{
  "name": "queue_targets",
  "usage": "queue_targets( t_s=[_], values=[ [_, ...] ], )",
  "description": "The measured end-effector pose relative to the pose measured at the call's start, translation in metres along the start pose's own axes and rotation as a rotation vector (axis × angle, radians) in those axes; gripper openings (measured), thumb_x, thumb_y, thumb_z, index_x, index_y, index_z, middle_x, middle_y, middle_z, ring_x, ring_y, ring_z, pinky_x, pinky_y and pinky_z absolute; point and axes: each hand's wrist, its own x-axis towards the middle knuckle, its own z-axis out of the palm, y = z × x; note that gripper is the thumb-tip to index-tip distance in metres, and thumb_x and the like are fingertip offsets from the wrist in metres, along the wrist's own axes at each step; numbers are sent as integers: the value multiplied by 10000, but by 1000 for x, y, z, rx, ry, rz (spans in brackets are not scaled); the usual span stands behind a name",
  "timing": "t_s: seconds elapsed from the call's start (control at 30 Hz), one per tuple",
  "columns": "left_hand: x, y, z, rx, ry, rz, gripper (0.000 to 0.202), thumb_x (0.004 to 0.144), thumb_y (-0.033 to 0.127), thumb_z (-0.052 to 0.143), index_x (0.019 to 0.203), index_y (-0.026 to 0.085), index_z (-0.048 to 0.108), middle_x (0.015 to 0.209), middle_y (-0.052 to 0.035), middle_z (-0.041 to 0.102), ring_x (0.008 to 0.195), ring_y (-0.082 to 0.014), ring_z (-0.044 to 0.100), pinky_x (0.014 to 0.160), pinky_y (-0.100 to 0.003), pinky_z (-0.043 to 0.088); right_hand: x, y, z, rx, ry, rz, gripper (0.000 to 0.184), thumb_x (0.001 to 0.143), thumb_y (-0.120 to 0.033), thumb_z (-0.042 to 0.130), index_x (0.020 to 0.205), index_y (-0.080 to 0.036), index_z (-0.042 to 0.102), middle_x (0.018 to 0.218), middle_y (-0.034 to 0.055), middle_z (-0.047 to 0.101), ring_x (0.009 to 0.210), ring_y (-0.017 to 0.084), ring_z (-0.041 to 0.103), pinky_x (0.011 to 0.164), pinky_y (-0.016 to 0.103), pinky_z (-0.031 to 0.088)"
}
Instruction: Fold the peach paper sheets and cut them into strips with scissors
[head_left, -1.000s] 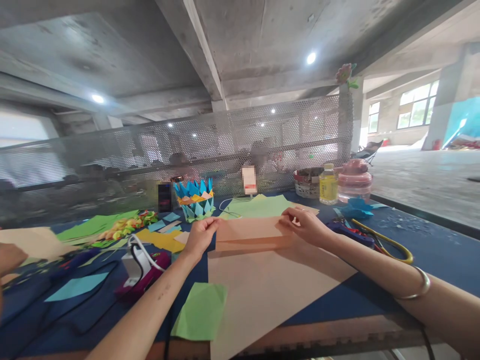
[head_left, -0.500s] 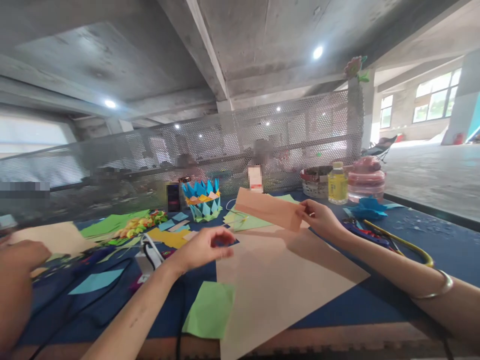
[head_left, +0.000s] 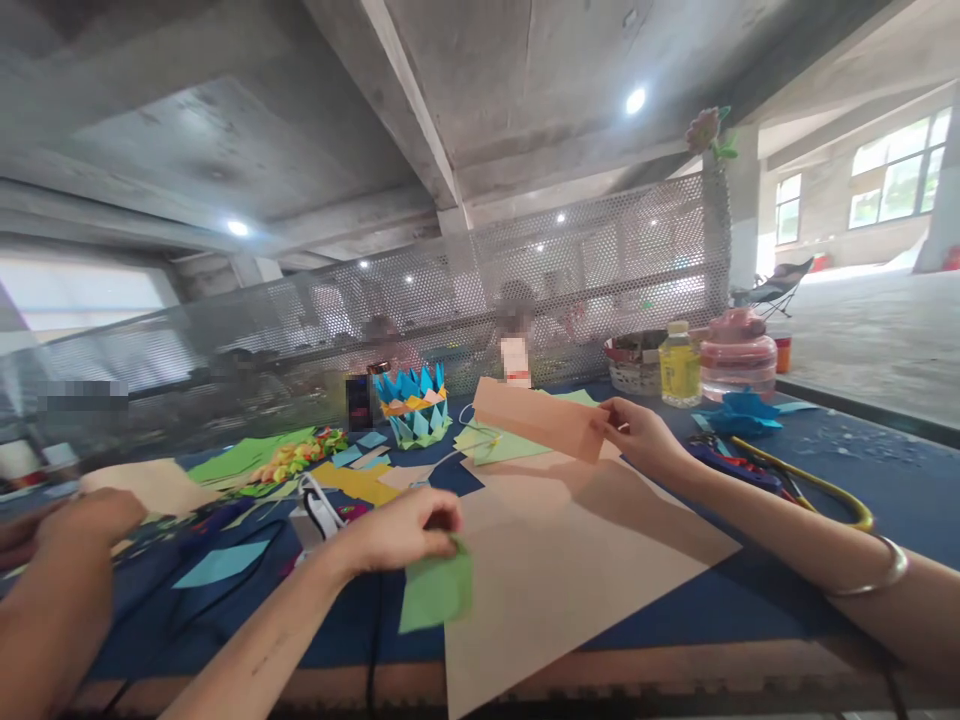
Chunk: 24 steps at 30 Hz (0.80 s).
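Pinching a green paper square (head_left: 439, 595) between thumb and fingers, the person's left hand (head_left: 401, 530) holds it at the nine o'clock edge of a large tan sheet (head_left: 585, 560) spread flat on the blue surface (head_left: 862, 560). The square hangs tilted and blurred, and whether its lower edge touches the surface cannot be told.

The right hand (head_left: 637, 435), fingers closed on one end of a folded tan strip (head_left: 536, 418), holds that strip in the air at the sheet's twelve o'clock. The strip's free end points toward ten o'clock with nothing under it.

Gripped at one end only, the strip looks liable to sag or spring open and lose its creases. The square, caught by a single edge, could crumple or tear if tugged.

The sheet's six o'clock corner appears to overhang the near edge of the surface, so a dragging forearm could pull it off. A white tool (head_left: 315, 510) and a black cord (head_left: 373, 650) lie just beside the left wrist, where a quick pull back could snag them.

Another person's hand (head_left: 90, 515) works at nine o'clock, near enough to be bumped. A bottle (head_left: 679, 365) and a pink jar (head_left: 737, 355) stand at one o'clock, well apart from both hands.
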Motion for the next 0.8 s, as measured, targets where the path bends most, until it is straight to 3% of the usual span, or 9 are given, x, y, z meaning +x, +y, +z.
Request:
queue_targets(
  t_s=[0.1,0.2,0.27,0.57,0.67,0.8],
  values=[
    [7,-1,-24,176,317,-63,156,748,229,495,840,198,616,830,-41,682,772,-214,622,657,-272,434,0,0,0,9,1,7,206,791,-380,505,814,-186,571,712,32,644,586,156,554,529,268,437],
    [16,1,-43,560,690,-382,317,792,136,420,1065,179,575,993,-141,684,914,-310,641,741,-374,453,0,-1,0,18,-3,5,209,793,-381,504,831,-187,572,711,28,646,603,159,567,548,269,449],
    [23,2,-48,682,778,-543,393,803,71,345,1146,135,525,1014,-194,670,929,-352,643,726,-423,466,-1,0,1,22,-5,0,208,796,-379,502,835,-188,574,703,26,646,614,162,573,560,271,459],
    [56,-28,-32,559,627,-666,334,855,39,320,1105,48,542,1017,-230,652,985,-345,630,773,-459,489,-1,3,2,29,-4,-18,187,794,-367,505,836,-194,563,728,35,660,675,180,602,606,287,481],
    [60,-40,-27,487,586,-689,258,909,199,455,1124,98,555,1088,-149,623,989,-267,615,813,-441,498,-2,4,3,30,-10,-22,181,794,-366,507,829,-196,561,727,32,658,682,180,602,611,288,482],
    [60,-47,-22,366,603,-618,348,870,352,562,1166,169,542,1175,-80,567,994,-212,585,829,-426,505,-1,4,3,29,-13,-30,178,797,-367,507,807,-199,562,709,22,649,673,174,596,602,280,478]
  ],
)
